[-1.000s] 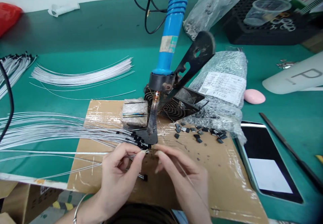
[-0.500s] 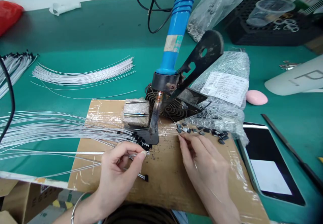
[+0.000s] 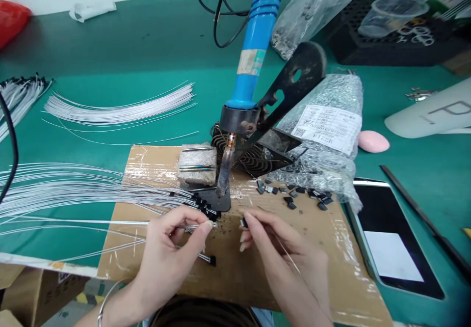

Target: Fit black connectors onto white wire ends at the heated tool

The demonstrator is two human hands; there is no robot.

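Over the cardboard sheet [image 3: 235, 273], my left hand [image 3: 180, 248] pinches the end of a thin white wire [image 3: 125, 222] between thumb and forefinger. My right hand [image 3: 283, 258] grips a small black connector [image 3: 243, 223] at its fingertips, a short gap to the right of the wire end. A thin solder strand [image 3: 289, 254] also runs through that hand. Wires with black ends [image 3: 200, 202] lie fanned beside my left hand. Loose black connectors [image 3: 320, 197] are scattered behind my right hand.
A blue soldering iron [image 3: 250, 57] on a black bracket [image 3: 294, 81] points down at the cardboard's back. Beside it stand a sponge block [image 3: 197, 165] and a small fan [image 3: 253, 160]. A phone [image 3: 395, 238] lies at the right, near bubble wrap [image 3: 331, 86].
My right hand has moved left from the loose connectors towards my left hand, now with a black connector at its fingertips. My left hand has stayed almost in place.
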